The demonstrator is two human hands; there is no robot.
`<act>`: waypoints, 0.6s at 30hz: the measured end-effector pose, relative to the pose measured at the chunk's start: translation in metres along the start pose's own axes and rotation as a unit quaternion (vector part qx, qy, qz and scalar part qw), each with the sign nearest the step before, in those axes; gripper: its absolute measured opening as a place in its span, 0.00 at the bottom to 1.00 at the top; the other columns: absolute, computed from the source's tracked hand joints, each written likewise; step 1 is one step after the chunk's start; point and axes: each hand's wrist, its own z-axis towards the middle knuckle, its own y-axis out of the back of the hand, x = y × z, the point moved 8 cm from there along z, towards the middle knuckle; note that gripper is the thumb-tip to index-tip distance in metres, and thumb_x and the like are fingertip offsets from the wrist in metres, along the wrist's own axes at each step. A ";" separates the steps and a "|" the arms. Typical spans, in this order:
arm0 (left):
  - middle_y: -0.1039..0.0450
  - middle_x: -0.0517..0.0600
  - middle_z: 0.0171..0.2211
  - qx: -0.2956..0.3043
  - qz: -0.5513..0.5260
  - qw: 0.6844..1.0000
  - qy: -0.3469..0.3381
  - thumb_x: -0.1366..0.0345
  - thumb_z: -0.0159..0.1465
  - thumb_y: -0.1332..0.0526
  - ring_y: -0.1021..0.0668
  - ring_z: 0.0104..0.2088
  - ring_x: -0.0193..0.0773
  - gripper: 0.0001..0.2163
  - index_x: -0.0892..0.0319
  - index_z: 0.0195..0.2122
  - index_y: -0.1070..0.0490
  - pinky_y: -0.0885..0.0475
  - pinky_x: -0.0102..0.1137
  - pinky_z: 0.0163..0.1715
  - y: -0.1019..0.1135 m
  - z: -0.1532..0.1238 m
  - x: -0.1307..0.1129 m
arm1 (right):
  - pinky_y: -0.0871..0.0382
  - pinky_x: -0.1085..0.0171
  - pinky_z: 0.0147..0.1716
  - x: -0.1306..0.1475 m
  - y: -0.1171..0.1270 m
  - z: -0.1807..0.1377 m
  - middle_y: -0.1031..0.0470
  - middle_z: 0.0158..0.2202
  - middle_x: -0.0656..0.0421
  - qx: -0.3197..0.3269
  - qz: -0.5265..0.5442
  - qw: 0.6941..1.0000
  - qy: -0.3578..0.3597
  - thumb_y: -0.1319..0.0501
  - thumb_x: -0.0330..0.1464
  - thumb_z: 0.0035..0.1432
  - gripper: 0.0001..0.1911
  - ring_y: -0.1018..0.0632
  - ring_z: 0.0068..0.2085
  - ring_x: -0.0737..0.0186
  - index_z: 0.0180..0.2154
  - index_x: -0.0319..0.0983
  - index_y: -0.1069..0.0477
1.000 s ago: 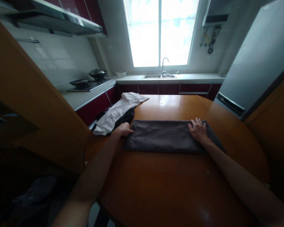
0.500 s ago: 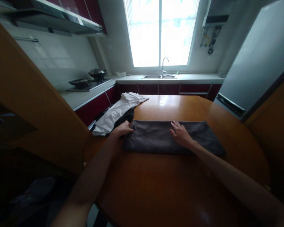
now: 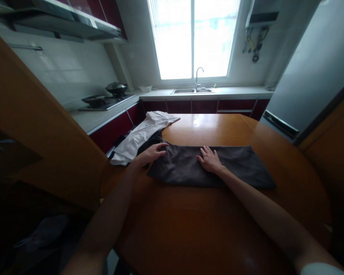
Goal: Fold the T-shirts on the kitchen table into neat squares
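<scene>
A dark grey folded cloth [image 3: 235, 168] lies as a long strip across the round wooden table [image 3: 206, 225]. My left hand [image 3: 150, 153] rests at the cloth's left end, fingers stretched out over its far left corner. My right hand [image 3: 208, 159] lies flat and open on the middle of the cloth, palm down. Neither hand holds anything.
A white garment [image 3: 143, 131] on top of a dark one lies at the table's far left edge. Behind are a counter with a sink [image 3: 192, 91], a stove with a wok [image 3: 116, 89], a window, and a refrigerator [image 3: 312, 76] at right. A wooden panel [image 3: 31, 126] stands left.
My right hand slid left along the cloth from its right end to its middle. My left hand's fingers went from curled at the left edge to stretched out over the corner.
</scene>
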 end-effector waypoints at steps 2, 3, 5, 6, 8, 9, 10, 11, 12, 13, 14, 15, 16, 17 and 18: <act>0.21 0.53 0.44 0.011 -0.035 0.999 -0.008 0.55 0.53 0.28 0.19 0.39 0.43 0.32 0.60 0.58 0.27 0.24 0.31 0.36 -0.002 -0.003 -0.011 | 0.61 0.42 0.69 -0.001 0.000 0.001 0.55 0.74 0.48 -0.001 0.016 1.000 -0.004 0.57 0.47 0.72 0.34 0.54 0.74 0.51 0.71 0.35 0.47; 0.21 0.52 0.44 0.016 -0.051 0.998 -0.012 0.54 0.54 0.28 0.19 0.39 0.42 0.32 0.59 0.59 0.28 0.23 0.31 0.36 -0.003 -0.005 -0.018 | 0.61 0.41 0.69 -0.001 0.001 0.002 0.54 0.74 0.48 0.000 0.029 1.000 -0.006 0.56 0.47 0.72 0.33 0.53 0.74 0.51 0.70 0.36 0.46; 0.21 0.52 0.43 0.029 -0.073 0.997 -0.023 0.53 0.55 0.28 0.19 0.38 0.41 0.33 0.57 0.61 0.30 0.23 0.31 0.35 -0.007 -0.006 -0.036 | 0.61 0.40 0.69 -0.002 0.007 0.004 0.52 0.73 0.47 -0.003 0.074 0.997 -0.015 0.53 0.46 0.72 0.32 0.51 0.73 0.50 0.69 0.36 0.43; 0.21 0.52 0.43 0.035 -0.077 0.996 -0.032 0.54 0.56 0.28 0.19 0.37 0.41 0.33 0.57 0.62 0.30 0.23 0.30 0.34 -0.011 -0.006 -0.046 | 0.59 0.41 0.69 -0.003 0.014 0.004 0.49 0.73 0.46 -0.020 0.105 0.994 -0.022 0.52 0.45 0.72 0.30 0.49 0.73 0.49 0.68 0.35 0.41; 0.21 0.51 0.40 0.041 -0.055 0.996 -0.060 0.55 0.57 0.29 0.20 0.34 0.39 0.31 0.57 0.61 0.30 0.24 0.29 0.31 -0.022 -0.002 -0.069 | 0.50 0.46 0.67 -0.003 0.037 0.002 0.40 0.69 0.45 -0.078 0.187 0.979 -0.027 0.49 0.42 0.71 0.26 0.41 0.70 0.48 0.63 0.35 0.33; 0.22 0.50 0.37 0.039 -0.030 0.995 -0.082 0.56 0.57 0.29 0.21 0.32 0.37 0.30 0.58 0.61 0.29 0.26 0.27 0.29 -0.029 0.002 -0.082 | 0.43 0.50 0.65 -0.002 0.049 0.000 0.33 0.65 0.45 -0.103 0.240 0.965 -0.026 0.48 0.41 0.70 0.24 0.34 0.66 0.48 0.59 0.35 0.29; 0.23 0.49 0.35 0.038 0.001 0.994 -0.106 0.58 0.57 0.29 0.22 0.29 0.35 0.29 0.59 0.59 0.27 0.27 0.26 0.26 -0.039 0.005 -0.094 | 0.35 0.53 0.60 0.000 0.058 -0.002 0.26 0.59 0.45 -0.109 0.304 0.946 -0.025 0.48 0.42 0.70 0.22 0.27 0.60 0.50 0.54 0.35 0.26; 0.25 0.48 0.33 0.035 0.033 0.990 -0.131 0.59 0.57 0.29 0.24 0.27 0.33 0.27 0.60 0.58 0.26 0.29 0.25 0.25 -0.050 0.009 -0.105 | 0.29 0.56 0.53 0.003 0.063 -0.004 0.22 0.52 0.47 -0.092 0.375 0.922 -0.023 0.48 0.43 0.70 0.22 0.22 0.52 0.52 0.51 0.36 0.24; 0.26 0.47 0.32 0.032 0.059 0.985 -0.156 0.60 0.57 0.29 0.26 0.26 0.32 0.27 0.61 0.57 0.25 0.31 0.24 0.24 -0.063 0.013 -0.115 | 0.25 0.59 0.45 0.008 0.065 -0.006 0.19 0.46 0.49 -0.058 0.447 0.892 -0.022 0.48 0.45 0.70 0.23 0.19 0.44 0.55 0.48 0.36 0.23; 0.27 0.47 0.31 0.031 0.075 0.981 -0.178 0.62 0.56 0.29 0.28 0.26 0.31 0.27 0.61 0.58 0.25 0.32 0.24 0.25 -0.077 0.017 -0.124 | 0.24 0.61 0.38 0.014 0.065 -0.009 0.18 0.42 0.51 -0.018 0.512 0.859 -0.025 0.49 0.46 0.71 0.24 0.18 0.37 0.58 0.47 0.37 0.23; 0.27 0.47 0.32 0.033 0.076 0.977 -0.194 0.63 0.55 0.29 0.28 0.26 0.30 0.29 0.61 0.59 0.27 0.31 0.24 0.26 -0.091 0.020 -0.131 | 0.24 0.63 0.33 0.019 0.065 -0.011 0.18 0.39 0.53 0.014 0.563 0.826 -0.030 0.50 0.48 0.71 0.24 0.19 0.33 0.60 0.46 0.38 0.23; 0.26 0.47 0.33 0.040 0.062 0.977 -0.200 0.65 0.55 0.29 0.28 0.27 0.31 0.32 0.60 0.62 0.29 0.31 0.24 0.27 -0.104 0.023 -0.136 | 0.25 0.64 0.31 0.021 0.066 -0.013 0.18 0.37 0.54 0.029 0.599 0.799 -0.037 0.49 0.48 0.71 0.24 0.20 0.31 0.62 0.46 0.38 0.23; 0.26 0.47 0.34 0.050 0.036 0.979 -0.194 0.67 0.55 0.29 0.27 0.28 0.31 0.35 0.59 0.65 0.33 0.30 0.25 0.28 -0.116 0.026 -0.137 | 0.25 0.65 0.30 0.020 0.068 -0.015 0.18 0.36 0.55 0.028 0.623 0.780 -0.044 0.49 0.48 0.71 0.24 0.20 0.30 0.62 0.45 0.38 0.23; 0.25 0.48 0.36 0.064 -0.001 0.982 -0.177 0.68 0.55 0.30 0.26 0.29 0.32 0.37 0.58 0.67 0.37 0.28 0.26 0.29 -0.127 0.029 -0.137 | 0.25 0.65 0.29 0.016 0.070 -0.015 0.19 0.34 0.55 0.016 0.638 0.768 -0.056 0.48 0.47 0.70 0.23 0.20 0.30 0.62 0.44 0.37 0.23; 0.24 0.50 0.39 0.081 -0.046 0.984 -0.153 0.70 0.56 0.32 0.24 0.30 0.32 0.39 0.55 0.70 0.42 0.27 0.27 0.30 -0.137 0.031 -0.134 | 0.25 0.66 0.29 0.009 0.071 -0.015 0.19 0.31 0.55 0.003 0.647 0.759 -0.072 0.46 0.46 0.70 0.22 0.20 0.30 0.62 0.42 0.36 0.22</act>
